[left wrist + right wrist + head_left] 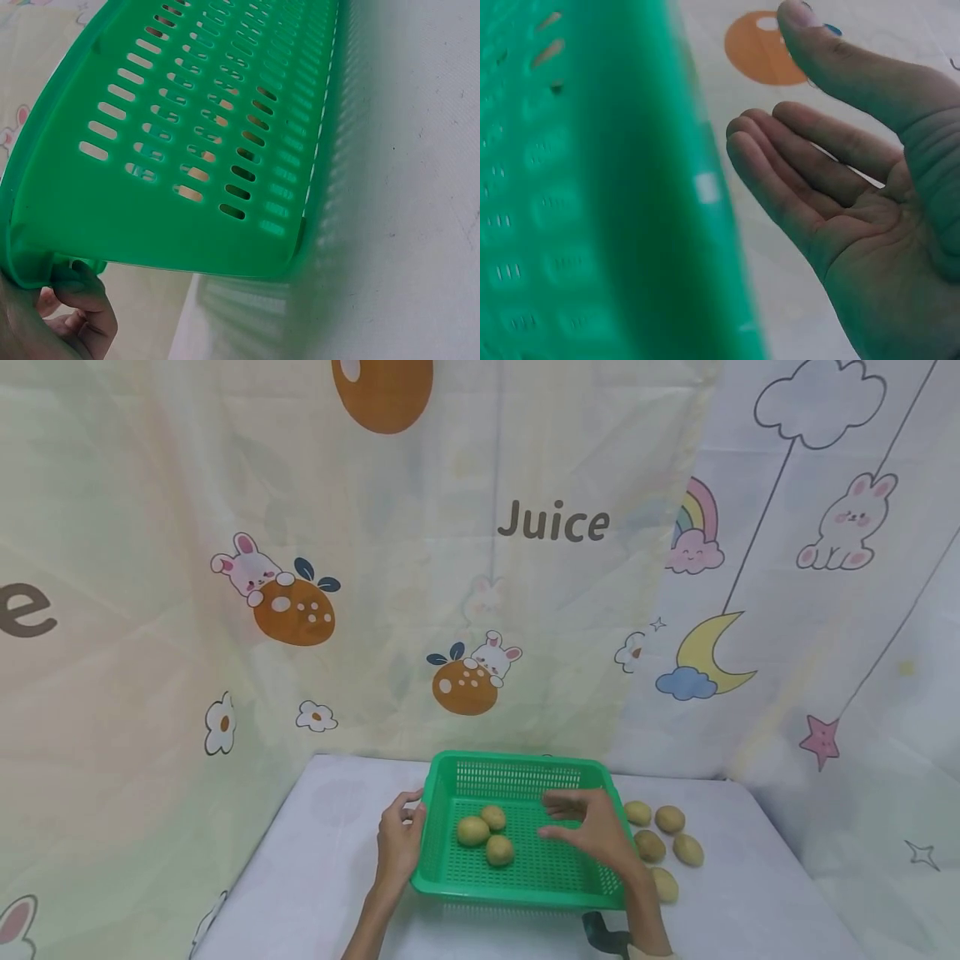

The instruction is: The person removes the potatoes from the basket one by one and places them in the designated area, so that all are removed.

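Observation:
A green plastic basket with slotted walls stands on the white-covered table. Three potatoes lie together in its left half. At the basket's left edge, my left hand holds the rim, fingers curled at the corner in the left wrist view, where the basket wall fills much of the picture. My right hand hovers over the basket's right half, thumb apart from the fingers. In the right wrist view the palm bears nothing, and the fingers are loosely extended beside the blurred green wall.
Several more potatoes lie on the table just right of the basket. A dark curved object shows near my right wrist. Behind the table hangs a printed curtain.

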Demonstrator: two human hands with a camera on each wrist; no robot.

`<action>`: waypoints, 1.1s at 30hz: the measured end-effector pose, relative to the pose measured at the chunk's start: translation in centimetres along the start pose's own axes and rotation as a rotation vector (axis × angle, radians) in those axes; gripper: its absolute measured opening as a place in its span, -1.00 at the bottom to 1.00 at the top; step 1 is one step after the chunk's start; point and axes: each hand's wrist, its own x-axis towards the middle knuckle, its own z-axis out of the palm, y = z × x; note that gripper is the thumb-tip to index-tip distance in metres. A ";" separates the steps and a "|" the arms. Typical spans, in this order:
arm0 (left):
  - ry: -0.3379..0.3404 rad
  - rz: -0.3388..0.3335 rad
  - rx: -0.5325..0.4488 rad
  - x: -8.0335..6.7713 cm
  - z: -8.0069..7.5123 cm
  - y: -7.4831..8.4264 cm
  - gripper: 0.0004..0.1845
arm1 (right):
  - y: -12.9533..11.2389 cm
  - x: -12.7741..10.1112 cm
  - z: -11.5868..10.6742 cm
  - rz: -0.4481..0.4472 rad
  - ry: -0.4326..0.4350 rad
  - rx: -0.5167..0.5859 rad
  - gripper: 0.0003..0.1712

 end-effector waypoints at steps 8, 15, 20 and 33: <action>0.001 0.007 0.003 0.1 0.0 0.1 -0.66 | -0.6 0.7 1.7 0.065 -0.038 -0.084 -0.34; 0.007 -0.001 0.004 0.2 -0.1 0.3 -0.66 | -1.0 1.1 3.1 0.113 -0.055 -0.147 -0.28; 0.007 0.000 0.003 0.2 -0.1 0.2 -0.66 | -1.1 1.3 4.0 0.107 -0.064 -0.163 -0.30; 0.003 -0.007 -0.003 0.0 -0.2 0.0 -0.66 | -0.6 1.9 5.7 0.070 -0.153 -0.218 -0.25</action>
